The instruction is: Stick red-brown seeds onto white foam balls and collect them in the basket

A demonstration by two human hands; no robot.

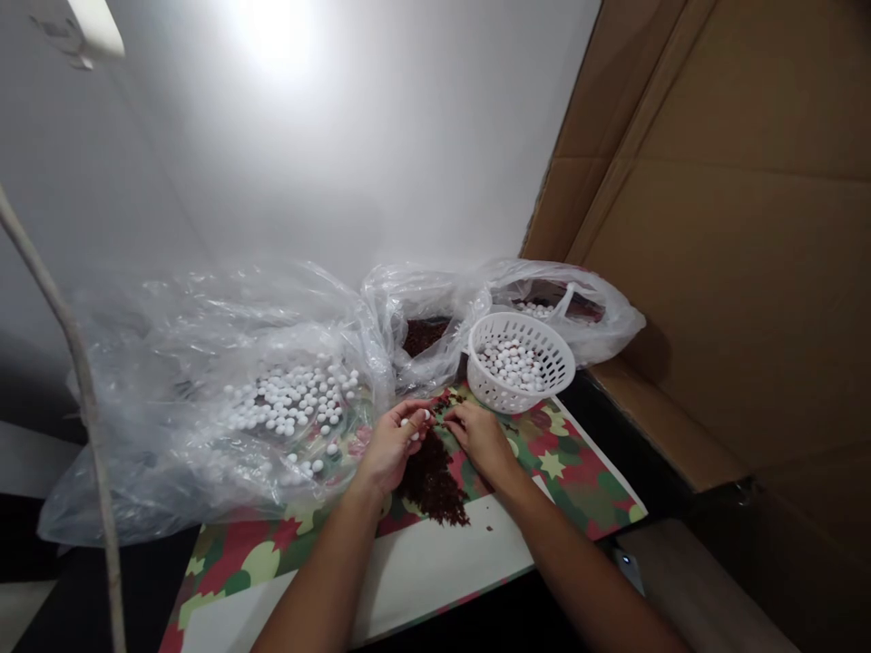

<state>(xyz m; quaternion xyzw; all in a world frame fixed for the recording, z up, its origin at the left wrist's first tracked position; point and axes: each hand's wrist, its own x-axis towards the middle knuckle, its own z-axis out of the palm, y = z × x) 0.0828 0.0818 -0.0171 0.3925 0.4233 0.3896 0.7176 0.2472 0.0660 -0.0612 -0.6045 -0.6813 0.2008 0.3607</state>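
Beads, small and white, are what both hands work with, and they lie in three places here. Largest in view is a cardboard sheet (735, 227) leaning along the right side, likely walling off the work spot. Next comes a big clear plastic bag (170, 426) slumped open on the left, with a loose spread of white beads (292, 404) inside, too many to count; its mouth faces the hands, which keeps the stock within easy reach. Two smaller clear bags sit at the back: one (422, 326) holds dark reddish-brown bits, the other (578, 304) lies behind a single white basket (521, 363) that is partly filled with beads. All of this rests on a star-patterned mat (578, 472) in red, green and cream. On the mat, between the forearms, lies one pile of dark bits (432, 481), set right under the fingers so they can be picked up without reaching. The left hand (395, 444) is curled, pinching one white bead (406, 423) between thumb and fingertips. The right hand (483, 440) lies palm down at the pile's upper edge, its fingertips drawn together among the dark bits; whether they grip one, I cannot tell.
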